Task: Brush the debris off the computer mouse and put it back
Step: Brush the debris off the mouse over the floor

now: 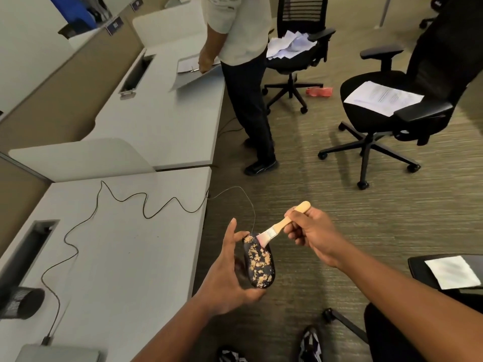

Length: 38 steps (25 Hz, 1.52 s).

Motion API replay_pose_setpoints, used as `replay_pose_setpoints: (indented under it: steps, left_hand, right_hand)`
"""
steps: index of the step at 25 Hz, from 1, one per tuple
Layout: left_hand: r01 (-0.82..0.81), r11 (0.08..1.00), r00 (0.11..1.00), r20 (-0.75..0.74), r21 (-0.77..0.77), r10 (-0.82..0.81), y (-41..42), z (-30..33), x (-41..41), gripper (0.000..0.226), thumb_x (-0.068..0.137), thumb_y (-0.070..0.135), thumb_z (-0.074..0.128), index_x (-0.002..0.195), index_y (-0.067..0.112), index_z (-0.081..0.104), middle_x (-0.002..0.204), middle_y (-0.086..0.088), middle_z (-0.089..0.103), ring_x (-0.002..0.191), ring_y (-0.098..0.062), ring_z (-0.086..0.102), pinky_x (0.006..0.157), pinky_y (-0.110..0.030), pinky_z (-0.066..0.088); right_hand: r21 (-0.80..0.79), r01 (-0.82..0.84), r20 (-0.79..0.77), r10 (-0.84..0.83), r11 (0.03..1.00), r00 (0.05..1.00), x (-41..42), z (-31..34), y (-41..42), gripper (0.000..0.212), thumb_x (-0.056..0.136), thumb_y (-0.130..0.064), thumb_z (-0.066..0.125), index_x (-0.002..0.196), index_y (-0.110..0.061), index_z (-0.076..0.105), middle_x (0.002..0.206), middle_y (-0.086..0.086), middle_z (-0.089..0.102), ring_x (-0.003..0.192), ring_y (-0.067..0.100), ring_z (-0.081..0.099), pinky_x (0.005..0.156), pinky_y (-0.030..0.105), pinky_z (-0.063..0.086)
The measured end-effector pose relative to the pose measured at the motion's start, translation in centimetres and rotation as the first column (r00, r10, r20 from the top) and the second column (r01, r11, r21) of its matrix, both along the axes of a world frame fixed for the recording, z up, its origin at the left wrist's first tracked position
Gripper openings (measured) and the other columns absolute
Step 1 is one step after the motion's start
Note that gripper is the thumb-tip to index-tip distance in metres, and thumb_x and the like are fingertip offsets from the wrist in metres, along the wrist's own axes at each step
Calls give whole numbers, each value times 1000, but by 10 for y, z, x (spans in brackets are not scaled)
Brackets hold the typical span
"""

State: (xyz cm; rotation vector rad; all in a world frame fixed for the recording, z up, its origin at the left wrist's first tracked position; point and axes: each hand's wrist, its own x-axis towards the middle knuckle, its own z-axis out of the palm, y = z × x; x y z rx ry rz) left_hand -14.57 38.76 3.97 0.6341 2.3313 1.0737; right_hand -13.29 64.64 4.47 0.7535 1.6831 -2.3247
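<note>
Looking down from head height, a long pale grey table [125,257] runs along the left side, above olive-brown ribbed carpet [313,205] that fills the right. Two black swivel office chairs stand on the carpet well apart from the hands: the nearer chair [392,100] carries flat white printed sheets [383,96], the farther chair [300,48] a loose heap of white papers [290,44]. Another person in a pale shirt and dark trousers [243,74] stands beside the table at the far end, one hand on an open grey binder [193,71]. A thin black cable [125,197] snakes across the table and off its edge to the mouse. The left hand [230,278] holds a black oval computer mouse [258,262] in the air over the carpet, just beside the table's edge, fingers and thumb curled round its sides. Tan crumbly debris [258,259] speckles the mouse's top. The right hand [311,231] pinches the pale wooden handle of a small flat paintbrush [279,226], whose light bristles touch the mouse's far end.
</note>
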Motion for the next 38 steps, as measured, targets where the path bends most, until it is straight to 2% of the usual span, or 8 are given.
replay_pose_setpoints:
  steps: [9, 14, 21, 25, 29, 32, 35, 38]
  left_hand:
    - [31, 1000, 1000, -3, 7, -31, -4, -4, -7, 152, 62, 35, 101, 164, 43, -12, 150, 53, 18, 134, -14, 59, 108, -44, 56]
    - [11, 1000, 1000, 14, 13, -11, -7, -6, -6, 155, 61, 38, 101, 158, 55, -18, 154, 41, 28, 137, -10, 57, 111, -42, 54]
    - [0, 1000, 1000, 4, -17, 0, -4, -4, -7, 155, 61, 37, 101, 159, 52, -19, 158, 32, 29, 115, -15, 68, 98, -31, 60]
    - [-7, 1000, 1000, -4, 2, 7, -3, -4, -5, 151, 62, 30, 102, 166, 32, -7, 149, 58, 9, 114, -18, 68, 95, -34, 62]
    - [-20, 1000, 1000, -4, 14, 20, -1, -5, -4, 154, 61, 30, 102, 165, 40, -12, 148, 56, 14, 117, -16, 67, 98, -38, 61]
    - [-14, 1000, 1000, -8, -3, 14, 2, -3, -4, 153, 62, 31, 102, 165, 39, -11, 148, 58, 10, 116, -21, 68, 98, -39, 61]
    - [-22, 1000, 1000, -3, -13, 22, 4, -2, -3, 156, 61, 31, 102, 160, 50, -17, 155, 44, 21, 111, -16, 69, 94, -31, 61]
    - [-29, 1000, 1000, 4, -7, 29, 5, -1, -2, 155, 61, 30, 102, 162, 47, -15, 154, 47, 19, 111, -17, 69, 91, -28, 61]
  right_hand:
    - [26, 45, -12, -45, 999, 999, -11, -3, -3, 13, 105, -19, 58, 107, -10, 68, 73, 3, 72, 62, 11, 62, 56, 25, 49]
    - [39, 91, -9, -91, 995, 996, -8, -5, -1, 16, 105, -20, 59, 109, -7, 67, 73, 4, 72, 61, 11, 61, 56, 25, 49]
    - [-80, 46, -40, -50, 996, 998, 3, -4, -2, 14, 103, -19, 60, 105, -9, 69, 74, 7, 72, 61, 13, 62, 57, 26, 49]
    - [-28, 41, -28, -42, 999, 999, 7, -9, 2, 15, 104, -18, 58, 108, -7, 68, 75, 6, 72, 62, 12, 62, 57, 25, 50]
    - [20, 87, -34, -86, 996, 996, 8, -13, 9, 17, 104, -19, 59, 113, -6, 67, 78, 7, 73, 64, 12, 62, 56, 24, 51]
    - [-86, 91, -63, -96, 992, 993, 11, -11, 10, 19, 103, -22, 61, 112, -7, 68, 79, 8, 72, 65, 14, 63, 56, 24, 51]
    - [-132, 18, -91, -30, 991, 995, 13, -9, 7, 19, 103, -23, 60, 109, -8, 70, 80, 9, 72, 66, 14, 63, 57, 25, 50]
    - [-74, 10, -87, -16, 997, 996, 14, -9, 8, 19, 104, -22, 59, 110, -7, 70, 80, 8, 72, 66, 13, 63, 57, 25, 50]
